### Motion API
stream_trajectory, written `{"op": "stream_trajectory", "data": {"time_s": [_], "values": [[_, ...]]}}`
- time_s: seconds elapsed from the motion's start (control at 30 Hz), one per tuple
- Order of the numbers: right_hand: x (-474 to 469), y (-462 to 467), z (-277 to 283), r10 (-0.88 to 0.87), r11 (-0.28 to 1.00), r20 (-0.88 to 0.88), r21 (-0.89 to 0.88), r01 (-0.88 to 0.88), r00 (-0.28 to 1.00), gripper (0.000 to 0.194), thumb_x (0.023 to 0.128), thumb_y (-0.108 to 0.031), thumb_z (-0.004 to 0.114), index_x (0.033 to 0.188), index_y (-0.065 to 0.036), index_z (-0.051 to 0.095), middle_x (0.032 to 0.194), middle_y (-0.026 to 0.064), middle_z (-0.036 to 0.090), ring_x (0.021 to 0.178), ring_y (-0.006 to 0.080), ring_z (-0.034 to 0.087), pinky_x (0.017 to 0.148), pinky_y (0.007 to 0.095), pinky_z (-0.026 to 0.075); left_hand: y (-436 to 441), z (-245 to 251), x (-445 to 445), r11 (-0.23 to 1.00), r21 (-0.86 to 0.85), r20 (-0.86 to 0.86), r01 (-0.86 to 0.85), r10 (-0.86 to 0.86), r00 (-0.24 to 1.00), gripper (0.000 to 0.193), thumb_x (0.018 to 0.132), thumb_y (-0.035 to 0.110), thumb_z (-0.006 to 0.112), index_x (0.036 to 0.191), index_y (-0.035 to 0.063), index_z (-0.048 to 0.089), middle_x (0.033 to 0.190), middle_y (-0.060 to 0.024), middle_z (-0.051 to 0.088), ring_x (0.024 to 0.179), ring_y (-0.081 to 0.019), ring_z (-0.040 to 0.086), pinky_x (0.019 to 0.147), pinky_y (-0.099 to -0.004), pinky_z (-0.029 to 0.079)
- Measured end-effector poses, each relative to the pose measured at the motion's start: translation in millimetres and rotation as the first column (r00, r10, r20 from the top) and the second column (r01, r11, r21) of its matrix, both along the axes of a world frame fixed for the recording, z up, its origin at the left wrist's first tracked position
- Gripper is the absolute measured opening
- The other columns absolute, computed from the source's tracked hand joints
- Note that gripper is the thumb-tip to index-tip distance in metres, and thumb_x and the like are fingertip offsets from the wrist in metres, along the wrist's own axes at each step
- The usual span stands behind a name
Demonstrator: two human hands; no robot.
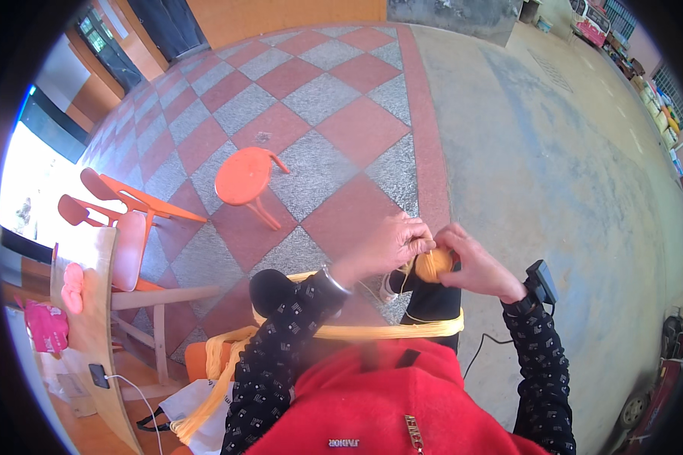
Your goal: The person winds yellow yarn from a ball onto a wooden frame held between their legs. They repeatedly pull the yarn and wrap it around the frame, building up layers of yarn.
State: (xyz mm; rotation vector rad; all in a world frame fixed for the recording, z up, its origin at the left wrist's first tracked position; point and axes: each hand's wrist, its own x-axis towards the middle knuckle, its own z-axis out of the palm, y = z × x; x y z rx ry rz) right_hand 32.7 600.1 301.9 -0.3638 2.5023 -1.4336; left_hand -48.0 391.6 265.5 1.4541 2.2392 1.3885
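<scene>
A ball of yellow-orange yarn (432, 265) is held in front of my right knee. My right hand (471, 259) curls around its right side, thumb below and fingers above. At the ball's upper left, my left hand (412, 242) pinches a strand between thumb and fingers. A loop of yellow yarn (375, 331) is stretched around both my knees, its near side running across in front of my red top. More yellow yarn hangs as a loose hank (219, 398) beside my left arm, over a white bag (190, 406).
A wooden table (85, 341) at the left bears a pink yarn skein (73, 288), a pink bag (46, 327) and a phone (98, 376) on a white cable. An orange stool (243, 176) and orange chairs (131, 239) stand on the tiled floor. A black cable (481, 347) lies at the right.
</scene>
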Motion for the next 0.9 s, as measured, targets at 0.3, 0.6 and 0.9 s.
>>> {"op": "stream_trajectory", "data": {"time_s": [0.3, 0.6, 0.9], "values": [[-18, 37, 3, -0.153, 0.285, 0.224, -0.922, 0.260, 0.962, 0.046, 0.091, -0.015, 0.065, 0.130, 0.003, 0.049, 0.125, 0.0106, 0.060, 0.114, 0.0199, 0.060, 0.102, 0.0336, 0.048, 60, -87, -6, 0.919, 0.279, 0.287, -0.278, 0.196, 0.938, 0.031, 0.100, 0.028, 0.055, 0.120, 0.0041, 0.055, 0.110, -0.0144, 0.057, 0.096, -0.0236, 0.061, 0.084, -0.0362, 0.048], [-60, 90, 22, -0.188, 0.109, 0.178, -0.974, 0.201, 0.966, 0.051, 0.092, -0.013, 0.062, 0.135, 0.005, 0.042, 0.137, 0.0200, 0.048, 0.122, 0.0277, 0.053, 0.102, 0.0337, 0.049, 85, -198, 39, 0.976, -0.176, 0.719, -0.130, 0.218, 0.659, 0.103, 0.087, 0.060, 0.063, 0.145, -0.0124, 0.018, 0.143, -0.0347, 0.034, 0.136, -0.0379, 0.036, 0.112, -0.0438, 0.031], [-77, 111, 4, -0.363, 0.198, 0.104, -0.963, 0.185, 0.926, 0.042, 0.094, -0.019, 0.062, 0.128, 0.002, 0.051, 0.128, 0.0120, 0.056, 0.119, 0.0223, 0.055, 0.101, 0.0350, 0.046, 87, -110, 19, 0.930, 0.367, 0.901, 0.018, -0.360, 0.240, 0.061, 0.096, 0.035, 0.061, 0.140, -0.0019, 0.041, 0.111, -0.0085, 0.059, 0.104, -0.0163, 0.060, 0.093, -0.0284, 0.047]]}}
